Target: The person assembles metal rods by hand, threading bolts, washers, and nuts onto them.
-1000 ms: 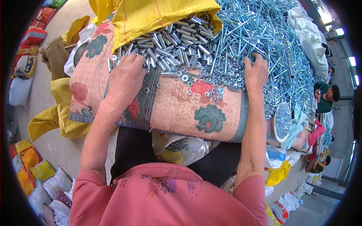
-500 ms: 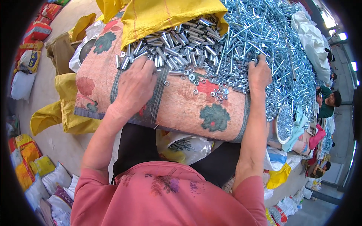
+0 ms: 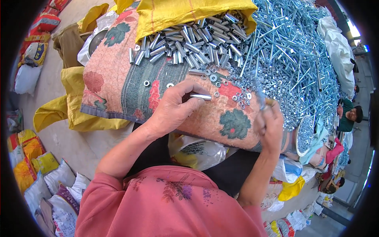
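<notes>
Over the flowered cloth, my left hand (image 3: 177,104) pinches a short shiny metal tube (image 3: 200,96) between thumb and fingers, its end pointing right. My right hand (image 3: 270,124) is curled and smeared by motion at the cloth's right side. A blurred bluish bolt (image 3: 261,98) sticks up from its fingers. Beyond my left hand lies a heap of metal tubes (image 3: 197,47), partly under a yellow woven sack (image 3: 189,12). Small nuts and washers (image 3: 248,85) are scattered between the hands. A large pile of long bolts (image 3: 296,51) spreads at the far right.
The flowered cloth (image 3: 102,87) covers the work surface. A white oval container (image 3: 303,136) of small parts stands at the right. Below the cloth's front edge hangs a clear plastic bag (image 3: 197,152). Filled sacks (image 3: 59,177) line the left. Another person (image 3: 347,116) sits far right.
My left hand has moved right and nearer from the tube heap, now with a tube in its fingers. My right hand has drawn back from the bolt pile toward me with a bolt.
</notes>
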Demonstrator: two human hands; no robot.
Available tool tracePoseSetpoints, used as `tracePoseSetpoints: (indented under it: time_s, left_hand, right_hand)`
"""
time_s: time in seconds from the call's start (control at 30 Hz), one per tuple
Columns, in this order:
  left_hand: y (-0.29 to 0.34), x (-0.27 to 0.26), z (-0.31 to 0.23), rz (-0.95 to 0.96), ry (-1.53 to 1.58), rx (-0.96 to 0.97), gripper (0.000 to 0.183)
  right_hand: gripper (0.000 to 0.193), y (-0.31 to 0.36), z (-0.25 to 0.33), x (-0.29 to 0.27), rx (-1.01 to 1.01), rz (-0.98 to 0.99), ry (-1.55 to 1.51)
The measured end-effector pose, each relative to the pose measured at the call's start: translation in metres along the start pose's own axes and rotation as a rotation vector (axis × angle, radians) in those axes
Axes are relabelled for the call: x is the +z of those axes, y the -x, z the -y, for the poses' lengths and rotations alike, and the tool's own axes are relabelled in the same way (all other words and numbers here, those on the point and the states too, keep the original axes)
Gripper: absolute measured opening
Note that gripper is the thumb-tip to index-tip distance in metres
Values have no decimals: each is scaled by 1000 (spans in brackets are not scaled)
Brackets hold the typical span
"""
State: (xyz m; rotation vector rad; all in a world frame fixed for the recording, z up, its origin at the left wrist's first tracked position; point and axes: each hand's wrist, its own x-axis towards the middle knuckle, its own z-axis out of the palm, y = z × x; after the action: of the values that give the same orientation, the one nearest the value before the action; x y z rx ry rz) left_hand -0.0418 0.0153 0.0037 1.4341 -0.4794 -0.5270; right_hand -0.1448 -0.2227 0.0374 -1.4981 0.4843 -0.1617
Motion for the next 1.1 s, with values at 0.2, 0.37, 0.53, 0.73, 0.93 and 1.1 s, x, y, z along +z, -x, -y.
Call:
tracePoseSetpoints:
  time_s: [0.2,0.37,0.53,0.73,0.93,1.1]
  left_hand:
    - [0,7,6,5,-138,75,15]
    - [3,0,2,62,-155,6,14]
    - [5,0,6,442,-43,4,13]
    - [7,13,2,198,778,-435,10]
    - [17,45,12,87,927,-430,14]
    - [11,48,12,134,762,-363,16]
  right_hand:
    - [12,33,0,26,140,253,98]
    - [13,32,6,28,167,280,209]
    - [13,32,3,33,174,433,194]
    - [10,28,-4,58,119,205,79]
    - [21,20,-16,85,-378,-295,219]
    - [22,12,-23,88,-164,-197,-569]
